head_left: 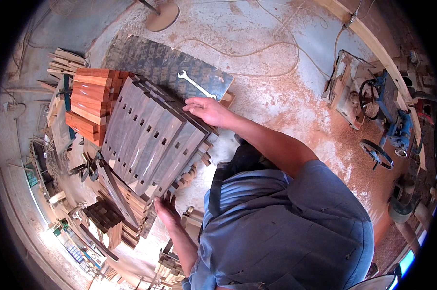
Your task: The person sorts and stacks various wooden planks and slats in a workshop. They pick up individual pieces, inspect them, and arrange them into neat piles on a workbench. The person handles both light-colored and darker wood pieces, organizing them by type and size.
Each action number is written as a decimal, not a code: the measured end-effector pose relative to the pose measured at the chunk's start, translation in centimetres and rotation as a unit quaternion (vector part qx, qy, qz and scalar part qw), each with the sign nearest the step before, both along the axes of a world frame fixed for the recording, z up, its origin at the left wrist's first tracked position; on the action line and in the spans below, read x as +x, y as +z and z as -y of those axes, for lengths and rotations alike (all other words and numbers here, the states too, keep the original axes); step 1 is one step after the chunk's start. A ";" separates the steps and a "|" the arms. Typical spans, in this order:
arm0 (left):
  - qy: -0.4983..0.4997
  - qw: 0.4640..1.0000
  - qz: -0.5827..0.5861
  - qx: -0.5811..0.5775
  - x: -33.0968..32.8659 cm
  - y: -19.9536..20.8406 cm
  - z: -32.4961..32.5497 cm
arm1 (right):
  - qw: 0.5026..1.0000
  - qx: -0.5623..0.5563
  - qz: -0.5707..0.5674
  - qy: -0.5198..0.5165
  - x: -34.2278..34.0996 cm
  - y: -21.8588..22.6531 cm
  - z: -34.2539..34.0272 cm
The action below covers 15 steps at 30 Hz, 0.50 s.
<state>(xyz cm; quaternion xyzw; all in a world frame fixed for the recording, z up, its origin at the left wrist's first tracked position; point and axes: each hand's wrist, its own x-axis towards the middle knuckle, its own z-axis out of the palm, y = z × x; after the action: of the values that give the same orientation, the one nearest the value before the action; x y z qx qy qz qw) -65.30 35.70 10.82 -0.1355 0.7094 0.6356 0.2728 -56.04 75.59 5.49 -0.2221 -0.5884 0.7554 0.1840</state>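
Observation:
A stack of dark brown wooden boards (143,130) with small rectangular slots lies slanting in front of me. At its upper right end, my right hand (206,110) is stretched out, the fingertips against the board ends. My left hand (166,210) is at the opposite, lower end, thumb and fingers apart beside the board corner; its fingertips are partly in shadow. Neither hand visibly closes round a board. A metal open-ended wrench (197,85) lies on a dark printed panel (146,50) just beyond my right hand.
Reddish-orange wood pieces (89,99) are stacked left of the dark boards. More cut timber (105,212) stands at lower left. A cable (238,54) winds over the sawdust-covered floor. Blue machinery with handwheels (376,153) stands at the right. A round disc base (162,17) is at the top.

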 end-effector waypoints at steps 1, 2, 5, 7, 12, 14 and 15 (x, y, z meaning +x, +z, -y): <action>0.003 1.000 0.001 0.001 0.1 -0.1 0.1 | 1.000 0.019 0.018 0.009 0.0 0.5 -0.4; 0.002 1.000 0.001 0.002 0.1 -0.1 0.1 | 0.998 0.038 0.037 0.018 -0.1 0.7 -0.7; -0.004 1.000 -0.006 0.000 0.4 0.4 -0.4 | 0.999 0.023 -0.017 -0.019 -1.4 0.1 -0.9; -0.005 1.000 -0.018 -0.005 0.8 1.0 -1.5 | 0.999 0.013 -0.024 -0.023 -2.4 -0.1 -0.7; -0.006 1.000 -0.005 0.001 0.5 0.7 -0.9 | 0.999 -0.036 0.021 0.026 -2.6 1.4 -2.0; -0.001 1.000 -0.003 0.003 0.3 0.2 -0.2 | 1.000 -0.025 -0.003 0.008 -3.3 1.3 -2.3; 0.000 1.000 -0.004 0.001 0.3 0.3 -0.3 | 1.000 -0.020 -0.014 -0.002 -3.5 1.4 -2.4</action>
<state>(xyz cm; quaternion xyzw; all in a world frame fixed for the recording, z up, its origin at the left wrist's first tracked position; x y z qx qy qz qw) -65.04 36.03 11.10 -0.1324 0.7100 0.6368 0.2700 -59.59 77.99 6.86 -0.2162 -0.5699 0.7698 0.1897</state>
